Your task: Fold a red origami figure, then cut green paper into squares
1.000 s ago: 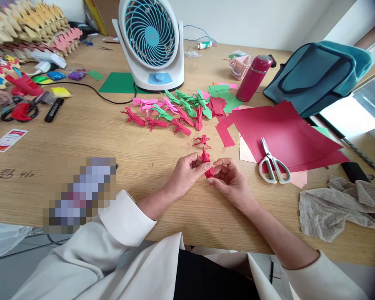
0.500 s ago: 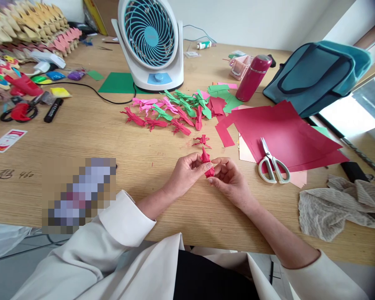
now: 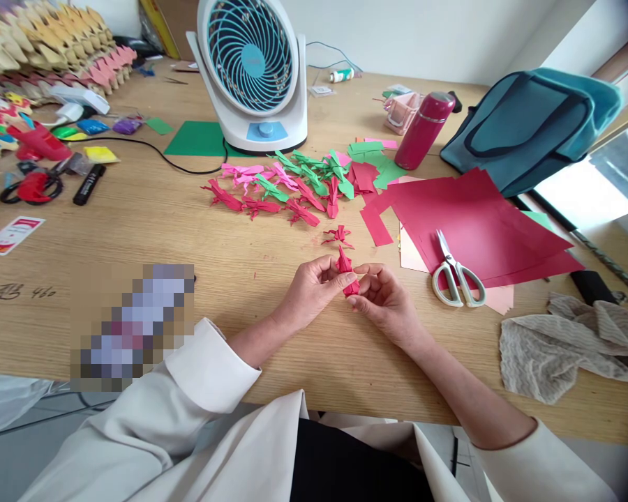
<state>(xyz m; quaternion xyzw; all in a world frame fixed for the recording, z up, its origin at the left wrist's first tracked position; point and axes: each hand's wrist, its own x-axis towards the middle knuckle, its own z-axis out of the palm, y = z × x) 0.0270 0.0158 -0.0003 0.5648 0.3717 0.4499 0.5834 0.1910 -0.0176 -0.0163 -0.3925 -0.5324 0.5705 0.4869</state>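
Note:
A small folded red paper figure (image 3: 344,261) is upright between my hands, above the wooden table. My left hand (image 3: 314,287) pinches its middle between thumb and fingers. At its lower end, the thumb and fingertips of my right hand (image 3: 387,303) close on the paper from the right. Just beyond lies a separate red origami piece (image 3: 338,236) with thin, leg-like points. Farther back, several folded red figures (image 3: 262,207) lie beside green ones (image 3: 308,169) and pink ones (image 3: 241,172). The fingers hide part of the held paper.
White-handled scissors (image 3: 458,275) rest partly on red paper sheets (image 3: 465,223) at right. Behind stand a fan (image 3: 256,70), a red thermos (image 3: 423,132) and a teal bag (image 3: 528,132). A crumpled cloth (image 3: 549,348) lies right, a black marker (image 3: 89,185) left.

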